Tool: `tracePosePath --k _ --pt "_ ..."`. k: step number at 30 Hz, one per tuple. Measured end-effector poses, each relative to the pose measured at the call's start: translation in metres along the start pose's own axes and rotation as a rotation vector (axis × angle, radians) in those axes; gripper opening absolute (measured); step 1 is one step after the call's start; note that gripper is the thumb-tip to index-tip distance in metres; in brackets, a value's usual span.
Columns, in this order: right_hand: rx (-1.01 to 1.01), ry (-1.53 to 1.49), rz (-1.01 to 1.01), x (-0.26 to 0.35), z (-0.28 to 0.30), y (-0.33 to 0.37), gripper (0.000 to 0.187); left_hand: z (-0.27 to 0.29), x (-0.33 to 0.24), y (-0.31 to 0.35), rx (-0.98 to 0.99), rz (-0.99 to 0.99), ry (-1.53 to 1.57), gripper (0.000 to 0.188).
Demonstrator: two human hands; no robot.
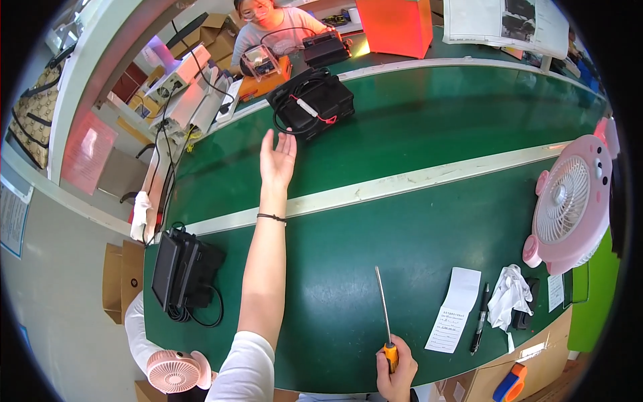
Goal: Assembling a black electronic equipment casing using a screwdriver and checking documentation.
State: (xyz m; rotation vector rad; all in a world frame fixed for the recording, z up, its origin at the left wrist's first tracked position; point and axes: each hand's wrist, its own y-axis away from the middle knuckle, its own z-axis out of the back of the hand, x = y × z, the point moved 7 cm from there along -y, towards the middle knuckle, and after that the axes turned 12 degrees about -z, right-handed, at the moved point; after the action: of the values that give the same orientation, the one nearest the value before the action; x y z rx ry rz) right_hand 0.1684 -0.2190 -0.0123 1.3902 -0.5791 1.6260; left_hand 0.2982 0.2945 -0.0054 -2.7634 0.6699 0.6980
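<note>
My left hand [277, 163] reaches far forward, palm up with its fingers spread, at the near edge of a black boxy device [328, 100]. Whether the fingertips touch it I cannot tell. A black cable and a white tube with red wire ends lie on top of that device. Low in the view, my right hand [396, 372] grips a screwdriver [390, 356] by its orange and black handle, the shaft pointing away from me. A second black device [184, 271] with a coiled cable stands at the left of the green bench [321, 328].
A white rail [375, 190] crosses the bench. On the right are a paper slip [454, 311], a pen [480, 320], crumpled white tissue [510, 298] and a pink fan [573, 201]. A co-worker [274, 27] sits across; another person's sleeve [137, 335] and a small fan [175, 372] are lower left.
</note>
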Motion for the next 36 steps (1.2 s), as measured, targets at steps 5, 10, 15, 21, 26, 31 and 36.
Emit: tracePosePath --k 5,10,15,21,26,31,36 --pt "-0.018 0.051 0.081 0.0 -0.004 -0.001 0.038 -0.005 0.004 0.013 -0.05 0.08 -0.239 0.024" --pt "-0.083 0.032 0.106 0.001 -0.001 0.003 0.037 -0.021 0.009 0.079 -0.113 0.058 -0.499 0.028" --pt "-0.103 0.075 0.192 -0.003 -0.003 0.005 0.039 -0.022 -0.029 0.134 -0.096 0.14 -0.538 0.03" --pt "-0.102 -0.083 0.166 -0.016 -0.004 -0.001 0.042 -0.021 -0.068 0.221 0.044 0.142 -0.59 0.021" --pt "-0.135 -0.326 0.079 -0.02 0.001 -0.002 0.043 -0.006 -0.102 0.314 0.206 0.047 -0.752 0.011" --pt "-0.081 -0.468 0.103 -0.027 0.012 -0.001 0.041 0.01 -0.142 0.392 0.375 0.046 -0.972 0.009" --pt "0.062 -0.65 0.093 -0.021 0.006 0.013 0.037 0.019 -0.169 0.449 0.521 -0.007 -1.177 0.016"
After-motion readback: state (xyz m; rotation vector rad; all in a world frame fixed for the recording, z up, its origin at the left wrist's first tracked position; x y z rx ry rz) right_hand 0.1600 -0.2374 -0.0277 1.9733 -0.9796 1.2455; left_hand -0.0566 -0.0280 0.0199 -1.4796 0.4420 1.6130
